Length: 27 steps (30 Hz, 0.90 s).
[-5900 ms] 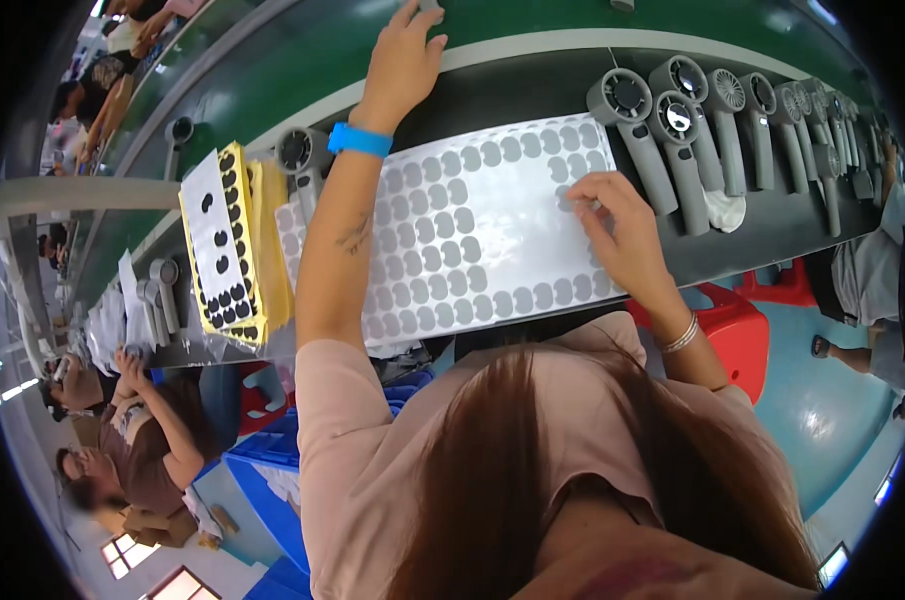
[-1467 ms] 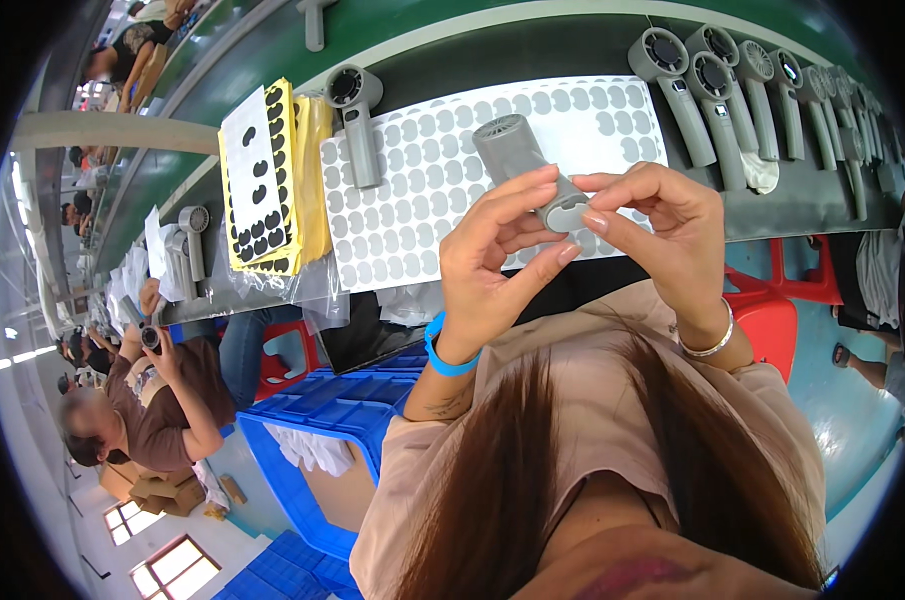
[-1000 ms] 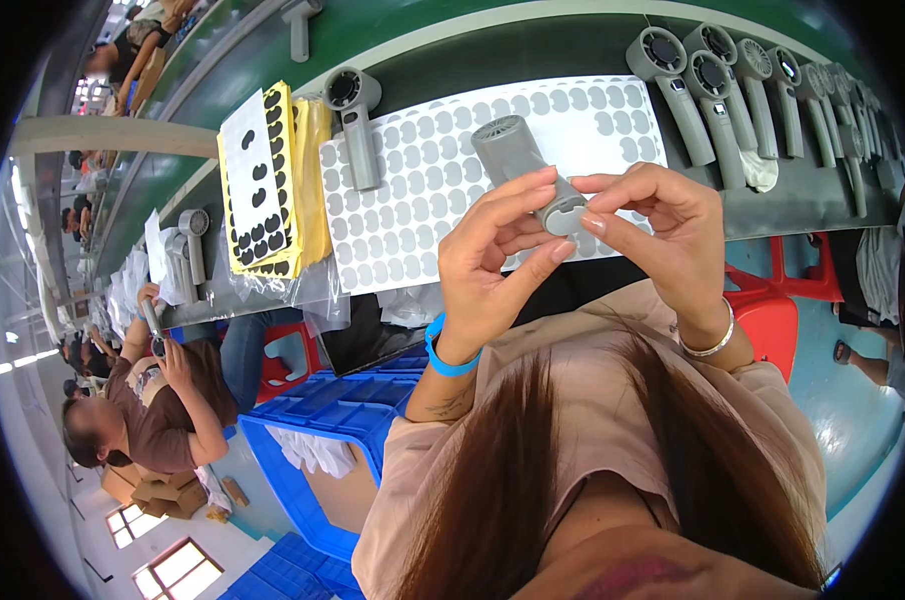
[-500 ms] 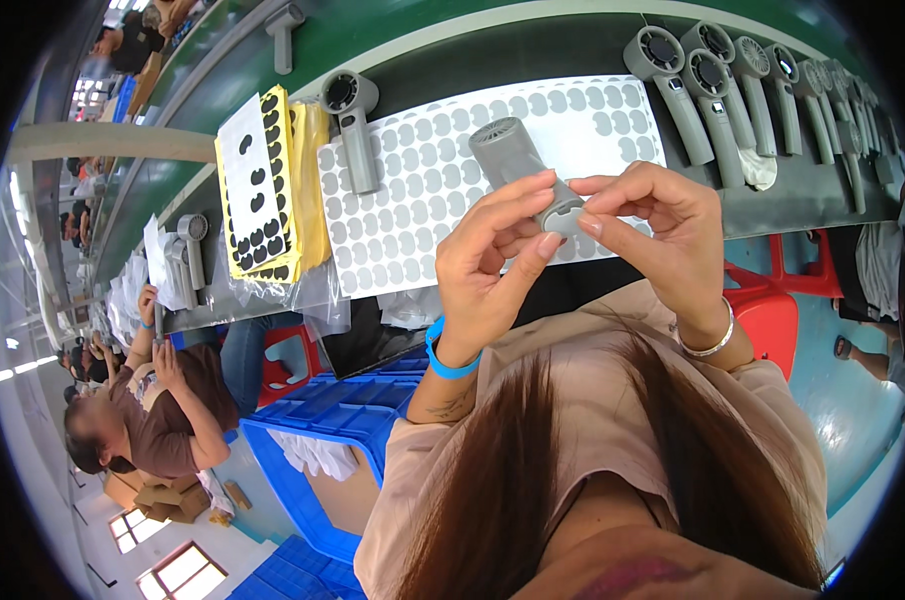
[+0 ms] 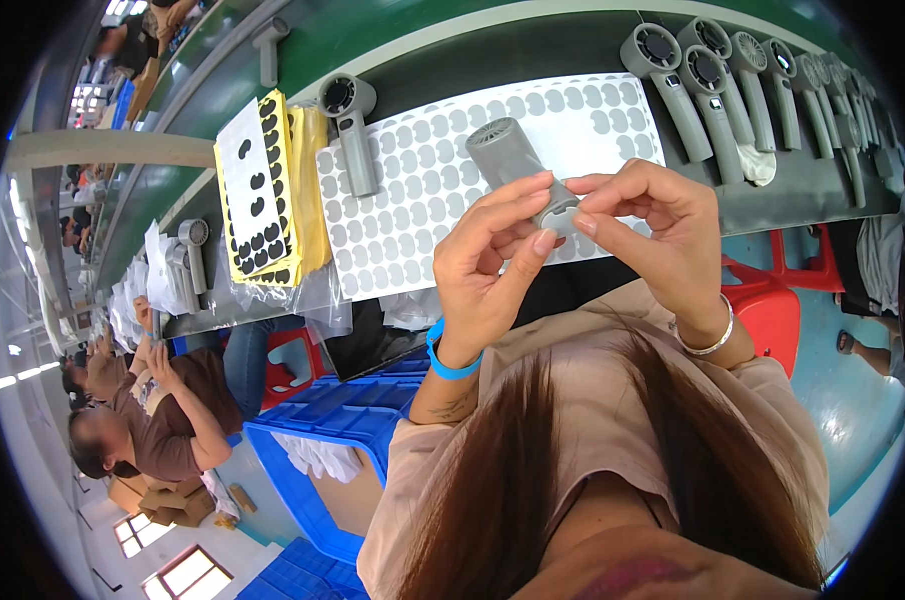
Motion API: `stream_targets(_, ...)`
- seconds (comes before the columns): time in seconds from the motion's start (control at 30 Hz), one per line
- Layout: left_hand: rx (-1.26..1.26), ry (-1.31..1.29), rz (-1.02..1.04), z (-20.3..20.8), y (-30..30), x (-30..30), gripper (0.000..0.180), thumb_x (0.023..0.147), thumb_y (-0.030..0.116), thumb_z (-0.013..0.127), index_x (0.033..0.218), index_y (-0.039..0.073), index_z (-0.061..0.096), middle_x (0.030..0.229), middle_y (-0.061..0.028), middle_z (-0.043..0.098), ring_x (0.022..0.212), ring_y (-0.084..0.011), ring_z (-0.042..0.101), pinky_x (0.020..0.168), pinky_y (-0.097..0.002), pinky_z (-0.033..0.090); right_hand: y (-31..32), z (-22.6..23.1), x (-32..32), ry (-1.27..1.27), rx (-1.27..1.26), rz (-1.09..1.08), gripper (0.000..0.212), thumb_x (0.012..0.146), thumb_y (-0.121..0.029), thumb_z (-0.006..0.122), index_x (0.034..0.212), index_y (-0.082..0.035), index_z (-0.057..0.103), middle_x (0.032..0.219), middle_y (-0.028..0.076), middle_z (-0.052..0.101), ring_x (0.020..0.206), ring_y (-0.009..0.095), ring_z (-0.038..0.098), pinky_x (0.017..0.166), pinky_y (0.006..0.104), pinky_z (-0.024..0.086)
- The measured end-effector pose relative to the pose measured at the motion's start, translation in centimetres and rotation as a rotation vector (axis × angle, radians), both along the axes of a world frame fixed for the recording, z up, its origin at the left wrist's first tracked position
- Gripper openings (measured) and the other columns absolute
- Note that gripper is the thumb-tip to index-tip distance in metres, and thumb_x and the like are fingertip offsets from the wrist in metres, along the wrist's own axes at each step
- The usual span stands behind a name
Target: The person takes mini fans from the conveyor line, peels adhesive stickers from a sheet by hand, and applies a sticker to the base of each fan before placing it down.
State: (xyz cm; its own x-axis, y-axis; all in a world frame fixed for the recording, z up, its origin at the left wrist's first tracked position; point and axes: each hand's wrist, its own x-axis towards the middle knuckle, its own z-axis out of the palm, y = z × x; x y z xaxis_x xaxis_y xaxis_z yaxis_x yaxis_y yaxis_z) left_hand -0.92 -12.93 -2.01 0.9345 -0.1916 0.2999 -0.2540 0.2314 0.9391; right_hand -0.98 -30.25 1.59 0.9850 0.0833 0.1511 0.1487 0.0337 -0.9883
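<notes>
A grey handheld fan (image 5: 508, 150) is held above the sheet, tilted, its vented head pointing away and its handle end toward me. My left hand (image 5: 493, 250) grips the handle between thumb and fingers. At the handle's end, the thumb and forefinger of my right hand (image 5: 648, 215) pinch in close at the rim. Whether a small sticker is between those fingertips cannot be made out. Beneath lies a white sheet of grey kidney-shaped stickers (image 5: 393, 205), with some backing bare near the fan. Another grey fan (image 5: 355, 150) rests on the sheet's left edge.
Several grey fans (image 5: 708, 110) line the right of the dark bench. Left of the sheet sits a stack of yellow sheets with black stickers (image 5: 283, 190). Blue crates (image 5: 318, 520) stand below left, red stools (image 5: 763, 320) at right. A co-worker (image 5: 178, 420) sits at left.
My hands and the fan stay nearly in place, with only slight shifts at the fingertips. At left, the co-worker's raised hand has shifted.
</notes>
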Motion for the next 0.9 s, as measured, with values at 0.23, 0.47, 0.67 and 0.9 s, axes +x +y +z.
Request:
stream_targets(0.23, -0.008, -0.002, 0.004, 0.0, -0.1, -0.1, 0.027, 0.085, -0.004, 0.06, 0.111, -0.005, 0.058, 0.122, -0.0207, 0.054, 0.085, -0.0142, 0.062, 0.076, -0.0294, 0.056, 0.0, -0.1, 0.0, -0.004, 0.0, 0.003, 0.008, 0.076, 0.006, 0.068, 0.082, 0.003, 0.064, 0.079, 0.007, 0.062, 0.097, 0.021, 0.064, 0.078, 0.0271, 0.053)
stream_targets(0.47, 0.083, -0.058, 0.139, 0.3, -0.9, -0.4, 0.023, 0.083, -0.007, 0.059, 0.106, -0.005, 0.059, 0.115, -0.0198, 0.058, 0.086, -0.0165, 0.064, 0.071, -0.0277, 0.057, 0.2, 0.1, -0.3, -0.124, -0.109, -0.044, 0.009, 0.073, 0.005, 0.069, 0.08, 0.0, 0.064, 0.078, 0.007, 0.064, 0.087, 0.016, 0.064, 0.073, 0.0263, 0.048)
stream_targets(0.67, 0.076, -0.081, 0.173, 0.3, -1.5, -0.4, 0.02, 0.081, -0.009, 0.059, 0.101, -0.005, 0.061, 0.11, -0.0185, 0.061, 0.083, -0.0174, 0.066, 0.068, -0.0263, 0.058, 0.0, 0.0, -0.6, -0.223, -0.323, -0.142, 0.01, 0.071, 0.003, 0.069, 0.076, -0.002, 0.062, 0.076, 0.005, 0.065, 0.07, 0.013, 0.057, 0.071, 0.0256, 0.042)
stream_targets(0.9, 0.078, -0.084, 0.178, 0.2, -1.7, -0.5, 0.019, 0.08, -0.009, 0.06, 0.099, -0.005, 0.061, 0.108, -0.0182, 0.062, 0.08, -0.017, 0.066, 0.066, -0.0258, 0.058, 0.1, 0.2, -0.7, -0.249, -0.393, -0.178, 0.008, 0.07, -0.001, 0.068, 0.072, -0.005, 0.062, 0.07, 0.002, 0.063, 0.066, 0.013, 0.056, 0.07, 0.0275, 0.036)
